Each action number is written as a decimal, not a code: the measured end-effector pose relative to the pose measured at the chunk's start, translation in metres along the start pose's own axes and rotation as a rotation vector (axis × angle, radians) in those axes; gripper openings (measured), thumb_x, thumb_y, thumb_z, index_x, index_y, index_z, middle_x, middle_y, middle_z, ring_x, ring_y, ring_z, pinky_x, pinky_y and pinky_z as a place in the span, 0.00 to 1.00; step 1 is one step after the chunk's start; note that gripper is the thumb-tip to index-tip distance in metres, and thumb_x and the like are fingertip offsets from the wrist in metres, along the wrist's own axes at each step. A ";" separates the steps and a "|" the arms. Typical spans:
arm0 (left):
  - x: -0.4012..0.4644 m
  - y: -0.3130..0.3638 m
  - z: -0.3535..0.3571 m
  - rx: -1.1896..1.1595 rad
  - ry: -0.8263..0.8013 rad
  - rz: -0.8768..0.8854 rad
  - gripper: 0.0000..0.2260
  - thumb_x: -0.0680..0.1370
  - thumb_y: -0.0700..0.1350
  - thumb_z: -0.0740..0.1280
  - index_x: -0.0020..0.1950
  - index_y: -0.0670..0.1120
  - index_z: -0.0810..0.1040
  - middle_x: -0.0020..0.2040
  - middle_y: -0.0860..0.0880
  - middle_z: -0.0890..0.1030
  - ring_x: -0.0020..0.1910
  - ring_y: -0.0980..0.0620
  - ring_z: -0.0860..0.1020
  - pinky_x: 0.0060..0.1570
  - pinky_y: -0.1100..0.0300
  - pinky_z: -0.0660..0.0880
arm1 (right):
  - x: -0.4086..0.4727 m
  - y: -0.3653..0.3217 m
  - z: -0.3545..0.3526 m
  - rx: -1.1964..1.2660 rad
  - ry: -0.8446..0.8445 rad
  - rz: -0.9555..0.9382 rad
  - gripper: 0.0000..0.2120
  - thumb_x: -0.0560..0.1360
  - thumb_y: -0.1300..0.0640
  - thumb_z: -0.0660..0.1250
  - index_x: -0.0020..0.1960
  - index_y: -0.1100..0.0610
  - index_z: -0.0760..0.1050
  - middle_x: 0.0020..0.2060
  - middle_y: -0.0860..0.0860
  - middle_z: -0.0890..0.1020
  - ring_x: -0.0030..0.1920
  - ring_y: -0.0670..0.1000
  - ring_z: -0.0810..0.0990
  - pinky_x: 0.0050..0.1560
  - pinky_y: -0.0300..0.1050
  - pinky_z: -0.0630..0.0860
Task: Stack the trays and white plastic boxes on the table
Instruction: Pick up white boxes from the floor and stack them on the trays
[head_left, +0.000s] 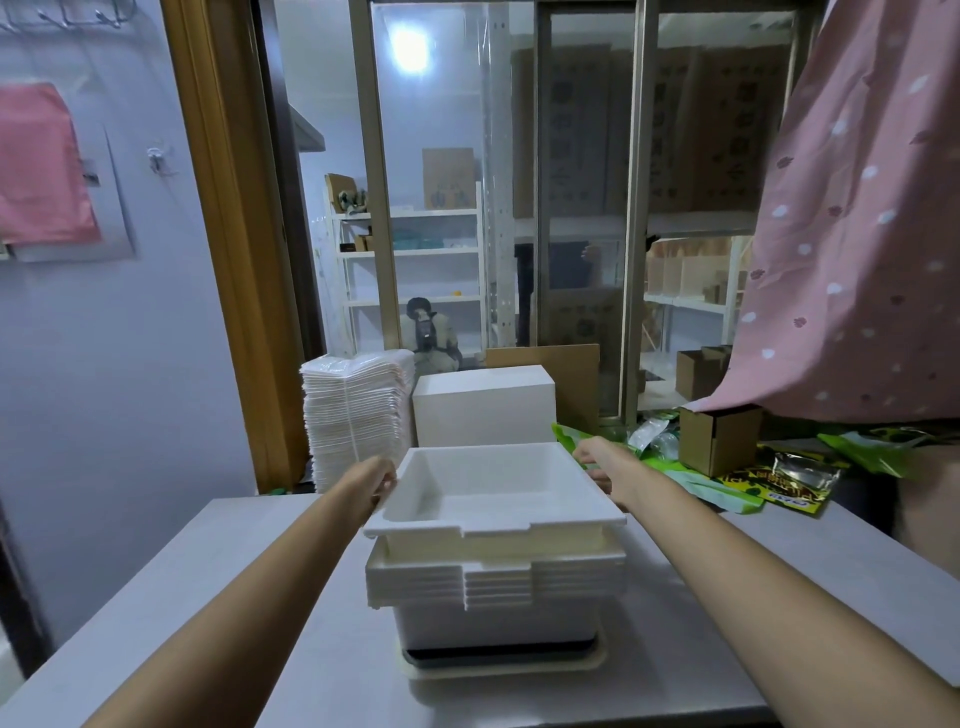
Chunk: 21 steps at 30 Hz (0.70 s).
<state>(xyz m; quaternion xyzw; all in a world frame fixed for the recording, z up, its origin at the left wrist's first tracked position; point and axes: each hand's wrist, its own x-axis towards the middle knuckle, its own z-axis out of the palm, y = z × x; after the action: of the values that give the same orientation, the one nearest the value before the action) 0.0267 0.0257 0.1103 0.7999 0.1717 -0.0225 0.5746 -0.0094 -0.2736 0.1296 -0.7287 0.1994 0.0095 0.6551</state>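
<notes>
**Seating the top box on the stack**

Holding a white plastic box (493, 493) by its two side rims: left hand (382, 480) curled on the left rim, fingers mostly hidden behind the edge; right hand (595, 460) gripping the far right rim, fingertips out of sight below it. Hovering slightly tilted, near side low and overlapping the nested stack of boxes (493, 582), far side raised, so not yet fully seated. Resting under that stack, a deeper grey-white tub (493, 621) on a cream tray (504, 667), all on the grey desk (208, 597).

Judged as the nesting step: lowering one more box into the pile. Calls next for squaring the rims with those below, levelling the far edge, then pressing down evenly until the lip meets the lip beneath. Risk of jamming crooked if one corner drops first, and of shoving the whole pile on its tray.

Waiting behind, at the far edge of the desk: a tall pile of thin white trays (356, 421) beside a white foam block (485, 410); a small cardboard carton (719, 439) and green packets (883, 449) to the right
</notes>
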 end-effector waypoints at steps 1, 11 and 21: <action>0.000 -0.001 0.000 -0.020 -0.003 -0.011 0.07 0.75 0.36 0.59 0.36 0.41 0.67 0.32 0.44 0.65 0.29 0.49 0.64 0.30 0.62 0.60 | 0.001 0.000 0.000 0.003 -0.005 0.002 0.17 0.74 0.59 0.63 0.61 0.62 0.72 0.40 0.54 0.75 0.36 0.50 0.72 0.33 0.43 0.69; -0.004 0.014 -0.006 0.065 0.008 -0.010 0.06 0.76 0.38 0.62 0.39 0.39 0.73 0.36 0.42 0.73 0.33 0.48 0.71 0.32 0.61 0.66 | -0.005 -0.009 0.001 -0.111 0.025 0.003 0.04 0.74 0.63 0.64 0.46 0.61 0.70 0.48 0.59 0.78 0.45 0.54 0.78 0.46 0.47 0.76; -0.002 0.026 -0.011 -0.016 -0.090 0.020 0.05 0.78 0.34 0.60 0.46 0.36 0.75 0.42 0.40 0.74 0.38 0.48 0.74 0.32 0.63 0.73 | -0.008 -0.029 -0.009 -0.272 -0.002 -0.020 0.09 0.75 0.65 0.63 0.53 0.61 0.67 0.36 0.55 0.69 0.32 0.50 0.70 0.15 0.33 0.66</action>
<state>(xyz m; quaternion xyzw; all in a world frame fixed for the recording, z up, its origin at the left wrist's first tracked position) 0.0304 0.0284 0.1385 0.7952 0.1378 -0.0510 0.5882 -0.0103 -0.2783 0.1604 -0.8126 0.1882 0.0307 0.5507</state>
